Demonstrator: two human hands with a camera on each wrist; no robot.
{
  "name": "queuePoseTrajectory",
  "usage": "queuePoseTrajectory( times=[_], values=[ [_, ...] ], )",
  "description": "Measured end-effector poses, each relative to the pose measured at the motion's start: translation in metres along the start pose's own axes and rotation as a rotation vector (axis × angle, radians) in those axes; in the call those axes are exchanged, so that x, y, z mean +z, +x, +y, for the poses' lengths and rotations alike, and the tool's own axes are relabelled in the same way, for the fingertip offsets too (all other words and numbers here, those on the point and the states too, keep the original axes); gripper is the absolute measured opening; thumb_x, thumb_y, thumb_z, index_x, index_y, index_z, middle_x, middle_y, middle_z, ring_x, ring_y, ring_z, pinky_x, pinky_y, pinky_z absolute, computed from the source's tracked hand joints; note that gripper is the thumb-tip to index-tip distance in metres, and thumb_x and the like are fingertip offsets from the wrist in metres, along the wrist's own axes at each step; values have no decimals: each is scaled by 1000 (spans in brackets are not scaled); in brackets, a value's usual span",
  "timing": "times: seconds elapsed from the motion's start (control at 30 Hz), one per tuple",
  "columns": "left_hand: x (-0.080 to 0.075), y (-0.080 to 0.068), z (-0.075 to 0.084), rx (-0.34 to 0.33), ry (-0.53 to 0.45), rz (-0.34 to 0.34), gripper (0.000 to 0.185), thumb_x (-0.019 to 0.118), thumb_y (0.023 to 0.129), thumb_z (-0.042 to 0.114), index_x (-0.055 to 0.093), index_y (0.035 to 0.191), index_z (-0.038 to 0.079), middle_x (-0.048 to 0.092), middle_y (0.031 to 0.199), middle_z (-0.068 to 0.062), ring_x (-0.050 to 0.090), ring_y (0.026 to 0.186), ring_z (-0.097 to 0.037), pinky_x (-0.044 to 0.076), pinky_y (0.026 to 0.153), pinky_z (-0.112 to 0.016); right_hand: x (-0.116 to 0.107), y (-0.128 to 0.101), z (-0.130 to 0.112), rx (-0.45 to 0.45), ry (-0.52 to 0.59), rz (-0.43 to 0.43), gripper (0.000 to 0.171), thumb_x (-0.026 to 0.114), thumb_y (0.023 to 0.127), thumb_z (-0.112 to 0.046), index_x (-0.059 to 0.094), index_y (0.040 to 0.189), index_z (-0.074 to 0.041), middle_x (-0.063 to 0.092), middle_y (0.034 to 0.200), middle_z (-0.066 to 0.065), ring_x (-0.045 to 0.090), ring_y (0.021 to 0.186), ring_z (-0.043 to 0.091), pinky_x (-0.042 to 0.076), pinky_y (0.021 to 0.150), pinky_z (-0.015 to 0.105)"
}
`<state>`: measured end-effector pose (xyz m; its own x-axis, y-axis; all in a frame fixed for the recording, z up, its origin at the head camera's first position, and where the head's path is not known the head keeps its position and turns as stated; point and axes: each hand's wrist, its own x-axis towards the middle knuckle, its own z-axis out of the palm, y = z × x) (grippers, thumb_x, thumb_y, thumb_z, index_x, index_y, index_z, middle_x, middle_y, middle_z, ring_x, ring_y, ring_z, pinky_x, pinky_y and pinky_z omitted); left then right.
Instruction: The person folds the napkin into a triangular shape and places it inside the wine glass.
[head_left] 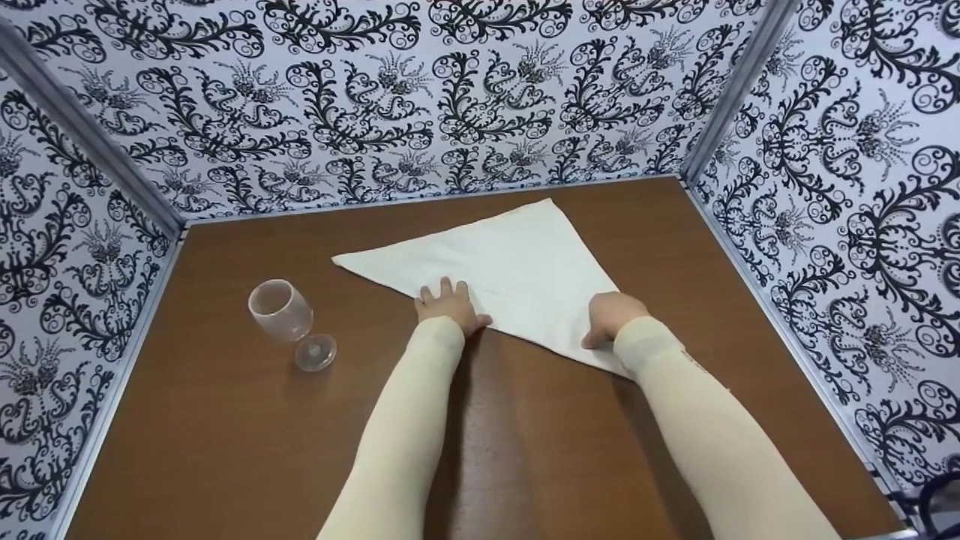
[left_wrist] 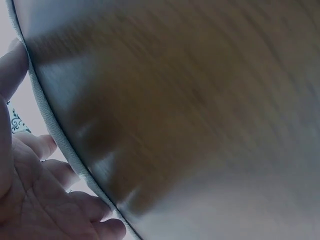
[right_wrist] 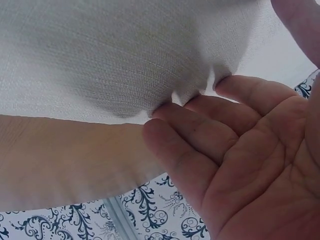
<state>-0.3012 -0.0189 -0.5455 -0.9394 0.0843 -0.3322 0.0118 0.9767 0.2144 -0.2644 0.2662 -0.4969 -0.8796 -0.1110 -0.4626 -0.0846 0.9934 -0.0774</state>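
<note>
A white cloth napkin, folded into a triangle, lies on the brown table with its long edge toward me. My left hand rests on that near edge, fingers spread over the cloth and thumb out along the fold. The left wrist view shows its fingertips right at the napkin's rim. Toward the right corner, my right hand touches the napkin from above. In the right wrist view its fingers are extended, with the tips against the cloth.
A clear stemmed glass stands left of my left hand, apart from the napkin. Patterned black-and-white panels with metal frame strips enclose the table at the back and sides. A dark curved object shows at the lower right.
</note>
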Motion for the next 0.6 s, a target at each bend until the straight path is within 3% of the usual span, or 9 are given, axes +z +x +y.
queuePoseTrajectory(
  times=[0.27,0.37,0.47,0.53,0.6],
  values=[
    [1,9,-4,1,-61,-39,101,64,94,71,22,170,20,7,178,-15,2,161,-53,9,130,-66,-5,4,2,-14,-33,-17,35,85,85,-36,70,72,-8,65,83,7,53,75,24,52,70,41],
    [2,11,-5,6,-59,-37,101,64,94,71,22,170,20,8,178,-15,3,161,-53,9,129,-67,-8,9,3,-19,-55,-13,34,87,83,-34,71,77,-4,68,88,12,58,80,28,55,75,45],
    [4,12,-7,9,-45,-33,101,64,93,71,22,170,21,9,178,-15,5,161,-53,10,129,-67,-8,15,5,-70,-62,-23,52,86,85,-29,71,119,7,69,128,27,66,117,41,55,102,52],
    [5,12,-8,15,-36,-27,101,63,93,72,22,170,22,10,178,-14,6,161,-52,11,129,-66,-5,18,6,-95,-37,-47,74,84,89,-27,53,149,5,48,156,32,49,145,47,41,119,57],
    [7,12,-9,24,-32,-26,100,62,94,73,22,170,22,9,178,-14,5,161,-52,11,129,-66,-3,21,7,-103,-2,-81,92,81,92,-24,30,164,1,24,169,31,26,157,49,26,127,59]
  ],
)
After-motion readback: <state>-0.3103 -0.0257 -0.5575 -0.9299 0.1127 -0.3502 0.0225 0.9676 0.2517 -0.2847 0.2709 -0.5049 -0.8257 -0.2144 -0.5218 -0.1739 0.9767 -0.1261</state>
